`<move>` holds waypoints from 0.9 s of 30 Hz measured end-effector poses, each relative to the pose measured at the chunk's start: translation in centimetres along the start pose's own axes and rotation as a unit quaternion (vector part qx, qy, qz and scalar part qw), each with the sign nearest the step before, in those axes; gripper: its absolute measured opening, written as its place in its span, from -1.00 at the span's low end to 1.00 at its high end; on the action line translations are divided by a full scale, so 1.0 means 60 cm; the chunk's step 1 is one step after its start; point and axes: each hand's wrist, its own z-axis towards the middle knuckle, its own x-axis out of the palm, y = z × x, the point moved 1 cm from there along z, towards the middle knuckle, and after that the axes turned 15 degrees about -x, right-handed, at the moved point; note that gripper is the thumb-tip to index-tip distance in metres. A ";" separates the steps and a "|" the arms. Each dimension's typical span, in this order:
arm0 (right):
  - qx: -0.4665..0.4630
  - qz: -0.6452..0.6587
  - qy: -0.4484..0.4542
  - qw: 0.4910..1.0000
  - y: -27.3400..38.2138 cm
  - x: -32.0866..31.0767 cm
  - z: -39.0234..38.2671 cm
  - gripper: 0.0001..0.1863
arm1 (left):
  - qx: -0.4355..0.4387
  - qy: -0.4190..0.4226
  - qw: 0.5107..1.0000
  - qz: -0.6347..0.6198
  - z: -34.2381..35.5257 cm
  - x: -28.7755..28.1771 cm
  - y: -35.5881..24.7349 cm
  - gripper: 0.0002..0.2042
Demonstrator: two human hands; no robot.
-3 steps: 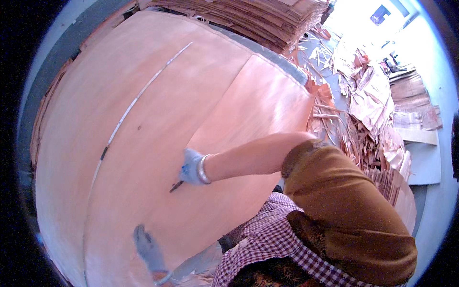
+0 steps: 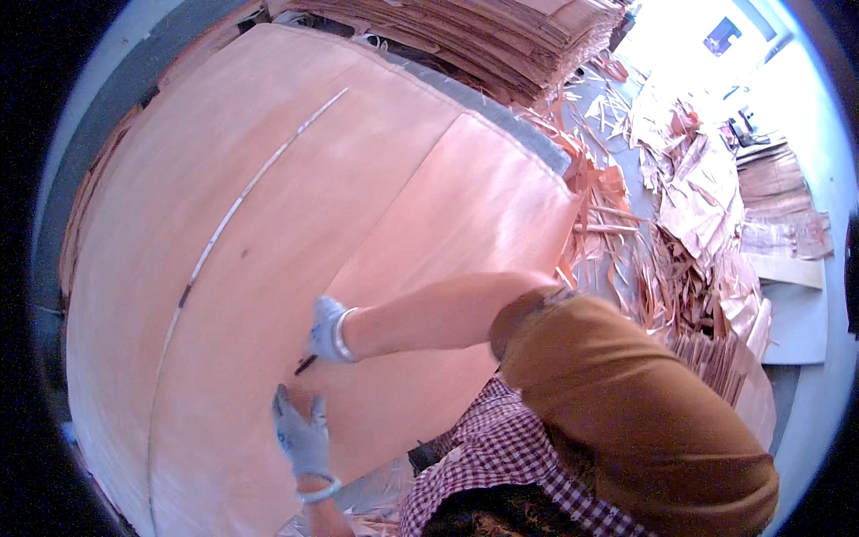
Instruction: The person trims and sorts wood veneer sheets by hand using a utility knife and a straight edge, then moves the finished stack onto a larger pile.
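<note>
A large pale-orange wood veneer sheet (image 2: 242,179) spreads before me. My right hand (image 2: 328,329), in a pale blue-grey glove with a band at the wrist, is closed round a slim dark knife-like tool (image 2: 306,365) whose tip points down-left at the sheet. Just below it, my gloved left hand (image 2: 302,434) lies against the veneer, thumb apart from the fingers and nothing in it. From near the right hand a straight edge line (image 2: 394,201) runs away to the upper right. Farther left, a long thin white strip with a dark section (image 2: 237,204) rests on the veneer.
A tall stack of veneer sheets (image 2: 483,40) stands beyond the far edge. To the right, torn veneer scraps (image 2: 698,197) are heaped over the floor, with narrow slivers around. Flat boards (image 2: 783,228) lie at the far right.
My left hand has moved up and right, closer to the tool. My right hand, with the tool in it, has shifted left and slightly down; the whole view has also shifted a little.
</note>
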 end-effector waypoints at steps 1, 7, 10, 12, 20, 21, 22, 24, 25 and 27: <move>-0.018 -0.022 0.010 1.000 0.002 -0.007 -0.009 -0.72 | 0.001 -0.035 0.993 0.110 -0.010 0.043 -0.061 -0.23; 0.016 -0.039 -0.002 0.999 -0.154 0.046 -0.203 -0.76 | 0.013 -0.084 0.970 0.229 -0.010 0.108 -0.045 -0.23; 0.067 -0.028 0.050 0.996 -0.254 0.060 -0.331 -0.76 | -0.028 -0.055 0.977 0.204 -0.024 0.101 -0.098 -0.24; 0.071 -0.048 0.031 0.996 -0.312 0.077 -0.407 -0.74 | -0.021 -0.078 0.975 0.205 -0.024 0.104 -0.098 -0.24; 0.274 0.007 0.012 0.962 -0.488 0.142 -0.699 -0.75 | -0.055 -0.074 0.969 0.228 -0.018 0.116 -0.062 -0.22; 0.300 -0.009 0.085 0.950 -0.497 0.144 -0.734 -0.76 | -0.059 -0.070 0.971 0.221 -0.019 0.117 -0.068 -0.22; 0.321 -0.022 0.162 0.933 -0.501 0.145 -0.766 -0.77 | -0.065 -0.071 0.972 0.212 -0.020 0.119 -0.072 -0.22; 0.329 -0.046 0.229 0.915 -0.510 0.128 -0.815 -0.78 | -0.076 -0.052 0.968 0.235 -0.014 0.118 -0.050 -0.20; 0.326 -0.053 0.207 0.921 -0.514 0.117 -0.829 -0.78 | -0.079 -0.039 0.965 0.248 -0.011 0.118 -0.048 -0.19; 0.276 -0.030 0.014 0.961 -0.532 0.086 -0.830 -0.79 | -0.070 -0.065 0.968 0.231 -0.011 0.122 -0.058 -0.21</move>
